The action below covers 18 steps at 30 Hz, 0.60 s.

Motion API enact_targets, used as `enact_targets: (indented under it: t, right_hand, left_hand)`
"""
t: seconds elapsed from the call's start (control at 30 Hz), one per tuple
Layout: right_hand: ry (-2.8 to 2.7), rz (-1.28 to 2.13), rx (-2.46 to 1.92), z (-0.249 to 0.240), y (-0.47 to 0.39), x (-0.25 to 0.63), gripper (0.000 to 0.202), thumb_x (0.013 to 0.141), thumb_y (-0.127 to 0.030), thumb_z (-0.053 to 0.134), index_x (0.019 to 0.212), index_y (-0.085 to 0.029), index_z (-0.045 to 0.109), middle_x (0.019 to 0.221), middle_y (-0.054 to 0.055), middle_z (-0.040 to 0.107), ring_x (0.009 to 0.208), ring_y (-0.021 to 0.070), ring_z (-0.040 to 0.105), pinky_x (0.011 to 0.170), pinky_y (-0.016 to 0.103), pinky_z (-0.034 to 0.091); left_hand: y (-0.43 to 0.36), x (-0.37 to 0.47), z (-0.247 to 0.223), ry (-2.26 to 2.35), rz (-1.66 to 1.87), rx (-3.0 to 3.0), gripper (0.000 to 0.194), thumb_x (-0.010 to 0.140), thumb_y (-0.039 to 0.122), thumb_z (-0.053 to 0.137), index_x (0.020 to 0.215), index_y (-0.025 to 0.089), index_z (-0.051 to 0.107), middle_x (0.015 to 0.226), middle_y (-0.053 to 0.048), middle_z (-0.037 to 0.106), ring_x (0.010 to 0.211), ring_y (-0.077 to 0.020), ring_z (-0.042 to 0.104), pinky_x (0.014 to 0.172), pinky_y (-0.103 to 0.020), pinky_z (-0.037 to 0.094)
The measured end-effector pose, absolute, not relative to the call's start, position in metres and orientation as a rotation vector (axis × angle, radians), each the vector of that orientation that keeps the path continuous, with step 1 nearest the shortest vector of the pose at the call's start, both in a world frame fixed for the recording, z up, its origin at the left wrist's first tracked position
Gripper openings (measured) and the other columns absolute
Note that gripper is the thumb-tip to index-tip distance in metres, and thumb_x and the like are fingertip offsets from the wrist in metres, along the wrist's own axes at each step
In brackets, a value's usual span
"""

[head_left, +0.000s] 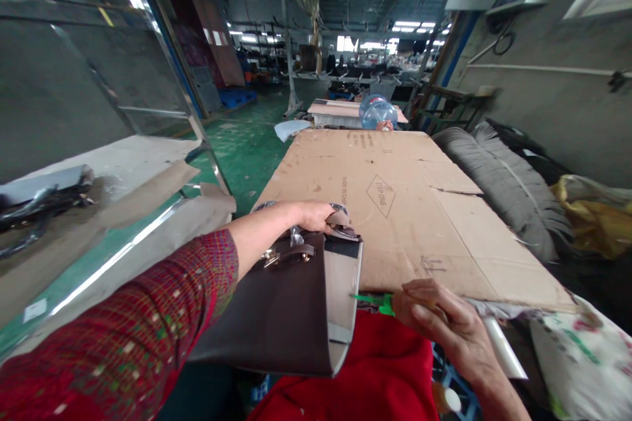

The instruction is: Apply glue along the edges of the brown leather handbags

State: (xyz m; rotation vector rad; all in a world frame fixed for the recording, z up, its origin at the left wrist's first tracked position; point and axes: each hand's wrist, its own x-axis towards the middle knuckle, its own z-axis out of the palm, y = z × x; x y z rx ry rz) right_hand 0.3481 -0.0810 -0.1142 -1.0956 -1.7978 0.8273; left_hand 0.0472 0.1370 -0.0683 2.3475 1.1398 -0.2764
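Note:
A dark brown bag (276, 316) with a short handle and metal clasps lies at the near edge of the cardboard, its side open to a pale lining. My left hand (316, 216) is closed on the bag's far upper edge, where some grey-beige material bunches up. In my right hand (439, 316), fingers curled, is a green tool (382, 304) whose thin tip points left at the bag's open side edge. The rest of the tool is hidden in the palm.
Printed cardboard (399, 210) covers the table ahead. Beyond it stands a clear blue water bottle (378, 112). Grey padded material (498, 177) lies along the right side. A metal rack (158, 112) with paper-covered shelves is at the left. A white bag (582, 362) sits at the lower right.

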Motion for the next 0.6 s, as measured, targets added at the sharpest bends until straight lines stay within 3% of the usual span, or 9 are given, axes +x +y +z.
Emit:
enact_targets:
  t: [0.23, 0.4, 0.53, 0.6]
  right_hand:
    - [-1.783, 0.994, -1.160, -0.107, -0.098, 0.343, 0.016, 0.102, -0.036, 0.062, 0.102, -0.025, 0.074, 0.102, 0.005, 0.073, 0.095, 0.0232, 0.069, 0.083, 0.029, 0.054]
    - [-1.644, 1.261, -1.256, -0.107, -0.109, 0.338, 0.027, 0.104, -0.045, 0.058, 0.110, -0.022, 0.071, 0.090, 0.006, 0.070, 0.075, 0.0206, 0.065, 0.061, 0.026, 0.052]
    - [-1.552, 1.212, -1.346, -0.105, -0.108, 0.336, 0.030, 0.101, -0.050, 0.061, 0.101, -0.021, 0.070, 0.091, 0.007, 0.071, 0.079, 0.0229, 0.065, 0.065, 0.028, 0.053]
    - [-1.572, 1.306, -1.338, -0.102, -0.108, 0.335, 0.033, 0.101, -0.052, 0.059, 0.097, -0.021, 0.070, 0.090, 0.007, 0.072, 0.073, 0.0215, 0.063, 0.059, 0.027, 0.051]
  left_hand:
    - [0.135, 0.047, -0.066, 1.105, -0.294, 2.368, 0.031, 0.086, 0.035, 0.074, 0.115, 0.022, 0.073, 0.105, -0.003, 0.077, 0.093, -0.0208, 0.067, 0.079, -0.027, 0.045]
    - [0.135, 0.046, -0.064, 1.103, -0.309, 2.371, 0.031, 0.087, 0.033, 0.072, 0.116, 0.022, 0.073, 0.109, -0.003, 0.077, 0.095, -0.0201, 0.067, 0.079, -0.026, 0.046]
    - [0.135, 0.047, -0.063, 1.127, -0.310, 2.384, 0.032, 0.086, 0.032, 0.073, 0.117, 0.022, 0.072, 0.112, -0.003, 0.077, 0.098, -0.0203, 0.068, 0.080, -0.026, 0.047]
    - [0.134, 0.048, -0.063, 1.146, -0.312, 2.389, 0.032, 0.086, 0.032, 0.073, 0.115, 0.021, 0.072, 0.111, -0.004, 0.077, 0.097, -0.0207, 0.068, 0.079, -0.026, 0.047]
